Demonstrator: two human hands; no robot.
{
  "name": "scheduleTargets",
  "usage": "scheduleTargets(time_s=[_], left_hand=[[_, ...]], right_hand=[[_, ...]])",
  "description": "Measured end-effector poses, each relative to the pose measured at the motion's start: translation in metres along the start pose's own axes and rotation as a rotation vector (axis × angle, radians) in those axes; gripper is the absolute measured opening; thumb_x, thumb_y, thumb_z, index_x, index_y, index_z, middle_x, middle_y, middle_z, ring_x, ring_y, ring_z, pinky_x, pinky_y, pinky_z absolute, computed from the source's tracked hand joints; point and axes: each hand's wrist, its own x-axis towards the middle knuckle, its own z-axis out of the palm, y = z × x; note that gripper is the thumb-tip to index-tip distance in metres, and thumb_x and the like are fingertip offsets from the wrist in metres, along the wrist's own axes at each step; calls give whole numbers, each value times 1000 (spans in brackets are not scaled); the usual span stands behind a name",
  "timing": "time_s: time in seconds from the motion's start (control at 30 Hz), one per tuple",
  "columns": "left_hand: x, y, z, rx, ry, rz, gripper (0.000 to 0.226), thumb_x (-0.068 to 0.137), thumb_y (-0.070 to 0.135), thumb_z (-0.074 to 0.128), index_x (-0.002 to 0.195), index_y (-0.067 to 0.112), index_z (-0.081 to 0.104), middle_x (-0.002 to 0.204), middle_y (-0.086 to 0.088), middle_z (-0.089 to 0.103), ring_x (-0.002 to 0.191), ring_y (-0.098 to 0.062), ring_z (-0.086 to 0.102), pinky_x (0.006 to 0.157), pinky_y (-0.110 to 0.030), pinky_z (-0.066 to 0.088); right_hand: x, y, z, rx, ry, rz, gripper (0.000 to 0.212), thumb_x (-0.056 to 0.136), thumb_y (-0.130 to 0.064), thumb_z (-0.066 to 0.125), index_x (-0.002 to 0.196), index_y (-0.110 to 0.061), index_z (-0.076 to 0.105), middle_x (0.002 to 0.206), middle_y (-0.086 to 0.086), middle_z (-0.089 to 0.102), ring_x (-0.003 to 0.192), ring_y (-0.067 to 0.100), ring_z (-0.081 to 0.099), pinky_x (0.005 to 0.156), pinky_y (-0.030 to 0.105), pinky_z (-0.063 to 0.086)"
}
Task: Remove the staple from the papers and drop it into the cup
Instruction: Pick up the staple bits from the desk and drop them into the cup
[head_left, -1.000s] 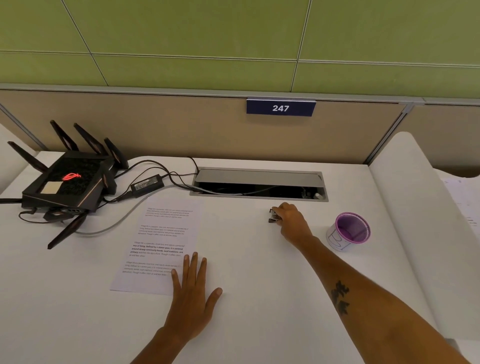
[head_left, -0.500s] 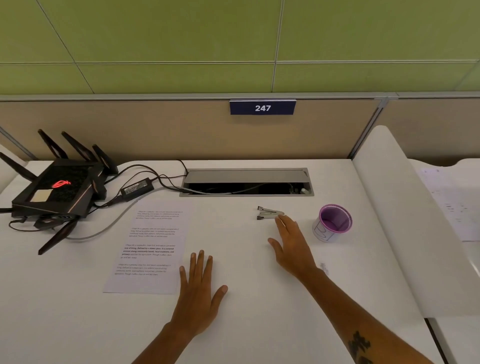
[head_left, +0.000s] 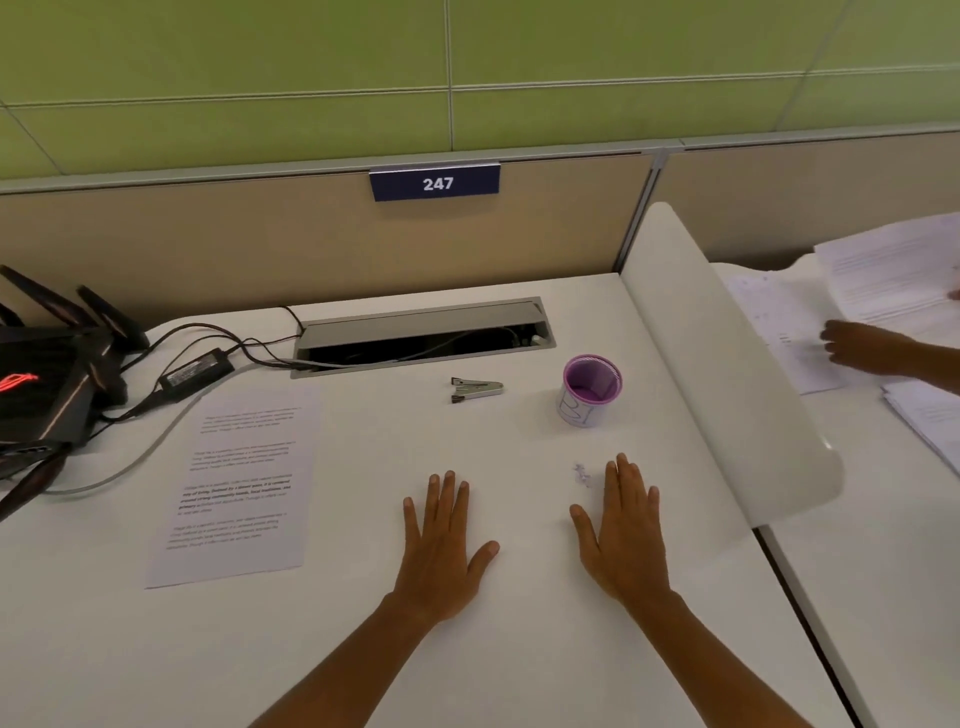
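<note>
Printed papers (head_left: 239, 483) lie flat on the white desk at the left. A metal staple remover (head_left: 475, 388) rests on the desk behind my hands, and a white cup with a purple inside (head_left: 590, 389) stands to its right. My left hand (head_left: 441, 540) lies flat, palm down, fingers apart, right of the papers and holding nothing. My right hand (head_left: 623, 535) lies flat the same way, in front of the cup. No staple can be made out.
A black router (head_left: 47, 384) with antennas, a power brick (head_left: 197, 370) and cables fill the far left. An open cable tray (head_left: 423, 338) sits at the back. A white divider (head_left: 727, 395) borders the right; beyond it another person's hand (head_left: 872, 348) handles paper stacks.
My right hand let go of the staple remover, left it on the desk and drew back to lie flat near me. The view has shifted right. My left hand stayed flat.
</note>
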Motion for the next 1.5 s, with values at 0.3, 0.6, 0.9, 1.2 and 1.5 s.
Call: scheduleTargets(time_s=[0.3, 0.6, 0.9, 1.2, 1.5], left_hand=[[9, 7, -3, -19, -156, -72, 137, 67, 102, 35, 156, 25, -36, 160, 0, -50, 147, -27, -48, 118, -65, -27], [12, 6, -6, -25, -223, -72, 141, 64, 102, 37, 153, 25, -40, 156, 0, -55, 144, -27, -52, 117, -66, -26], [13, 6, -9, -22, -257, -57, 142, 64, 102, 38, 152, 25, -42, 156, -1, -55, 143, -30, -52, 117, -68, -25], [12, 5, -11, -21, -274, -54, 141, 67, 99, 43, 151, 26, -43, 155, -1, -57, 142, -29, -53, 117, -68, -25], [13, 5, -9, -5, -279, -57, 141, 68, 99, 44, 152, 25, -42, 155, -2, -56, 143, -31, -51, 117, -66, -26]], right_hand=[[-12, -24, 21, -132, -70, 190, 95, 98, -68, 28, 161, 1, 15, 172, 14, 10, 160, 29, 12, 125, 63, 11], [19, -35, 26, 5, -41, 172, 87, 100, -58, 43, 162, -4, 15, 171, 13, 17, 158, 32, 18, 126, 62, 4], [58, -4, -6, 49, -243, -228, 57, 101, -18, 61, 155, -16, 43, 163, 7, 37, 150, 27, 33, 118, 41, 42], [58, -5, -1, 30, -130, -275, 28, 93, 3, 63, 120, -1, 69, 113, 13, 66, 102, 30, 62, 84, 30, 51], [53, -14, 11, -98, 18, -346, 26, 68, 22, 71, 87, 4, 70, 80, 17, 64, 74, 33, 61, 52, 39, 54]])
